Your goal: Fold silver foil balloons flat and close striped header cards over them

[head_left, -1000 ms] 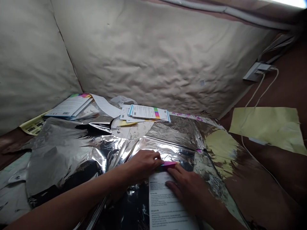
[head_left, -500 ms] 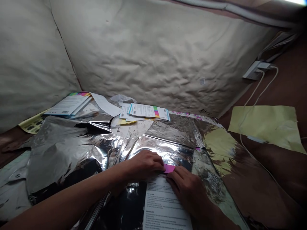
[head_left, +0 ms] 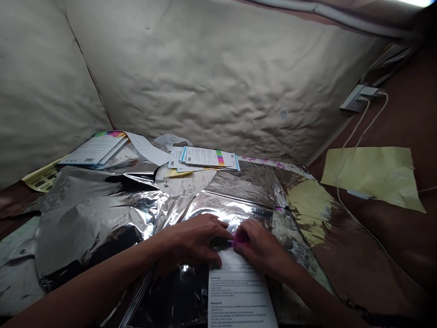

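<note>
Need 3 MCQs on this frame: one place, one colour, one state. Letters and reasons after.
1. Where is the printed sheet?
A. On the foil
B. On the yellow paper
C. Propped against the wall

2. What colour is the strip between the left hand and right hand?
A. Green
B. Pink
C. Blue

3. What state is the foil in?
A. Smooth and flat
B. Rolled up
C. Creased and wrinkled

Answers:
1. A: the sheet lies across the foil, just below the hands.
2. B: pink shows between the fingertips.
3. C: creases and folds catch the light across it.
</note>
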`<state>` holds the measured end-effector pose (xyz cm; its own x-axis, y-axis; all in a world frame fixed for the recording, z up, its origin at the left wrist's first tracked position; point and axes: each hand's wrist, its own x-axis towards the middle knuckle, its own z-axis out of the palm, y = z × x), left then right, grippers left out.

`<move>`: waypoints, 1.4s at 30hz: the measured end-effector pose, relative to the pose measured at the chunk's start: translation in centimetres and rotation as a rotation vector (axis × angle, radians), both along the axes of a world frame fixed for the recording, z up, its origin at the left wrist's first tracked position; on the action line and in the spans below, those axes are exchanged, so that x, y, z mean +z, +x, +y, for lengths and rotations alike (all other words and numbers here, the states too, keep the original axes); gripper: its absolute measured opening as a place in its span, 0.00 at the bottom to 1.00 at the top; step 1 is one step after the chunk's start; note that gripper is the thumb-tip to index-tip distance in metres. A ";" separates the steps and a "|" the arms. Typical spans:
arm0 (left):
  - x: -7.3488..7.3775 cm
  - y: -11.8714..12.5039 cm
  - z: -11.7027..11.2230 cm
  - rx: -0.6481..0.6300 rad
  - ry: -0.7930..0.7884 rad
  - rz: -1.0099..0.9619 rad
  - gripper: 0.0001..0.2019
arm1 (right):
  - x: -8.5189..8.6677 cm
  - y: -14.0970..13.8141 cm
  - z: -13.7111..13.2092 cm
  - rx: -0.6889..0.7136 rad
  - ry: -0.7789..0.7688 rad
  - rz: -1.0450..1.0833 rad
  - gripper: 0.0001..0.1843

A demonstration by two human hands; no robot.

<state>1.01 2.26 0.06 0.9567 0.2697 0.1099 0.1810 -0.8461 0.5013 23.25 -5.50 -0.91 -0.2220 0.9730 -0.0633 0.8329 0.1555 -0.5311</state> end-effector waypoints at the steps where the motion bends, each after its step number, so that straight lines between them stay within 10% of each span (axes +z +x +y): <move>1: 0.0 0.0 -0.3 0.031 -0.017 0.009 0.27 | 0.0 0.2 0.2 -0.008 0.017 -0.019 0.11; 10: -2.0 0.0 -1.1 0.519 -0.144 0.004 0.12 | -0.9 1.3 1.6 -0.062 -0.245 0.170 0.13; 14: -2.1 0.2 -0.3 0.582 -0.629 -0.216 0.27 | -1.1 0.9 2.2 -0.127 -0.329 0.534 0.16; 18: -2.1 0.3 -0.2 0.443 -1.153 -0.306 0.19 | 0.0 0.5 3.6 -0.115 -0.313 0.706 0.19; 24: -2.1 0.1 0.1 0.520 -1.013 -0.376 0.09 | 4.2 -1.5 6.2 0.257 -0.233 0.138 0.09; 30: -1.6 -0.3 0.5 0.588 -0.888 -0.511 0.06 | 4.8 -4.8 6.4 0.133 0.160 -0.398 0.14; 36: -1.7 -0.4 1.1 0.564 -0.896 -0.565 0.10 | 4.3 -0.9 9.6 0.262 -0.530 0.498 0.18; 42: -1.8 -0.5 1.5 0.512 -1.048 -0.620 0.15 | 1.1 1.0 10.1 0.086 -0.693 0.968 0.20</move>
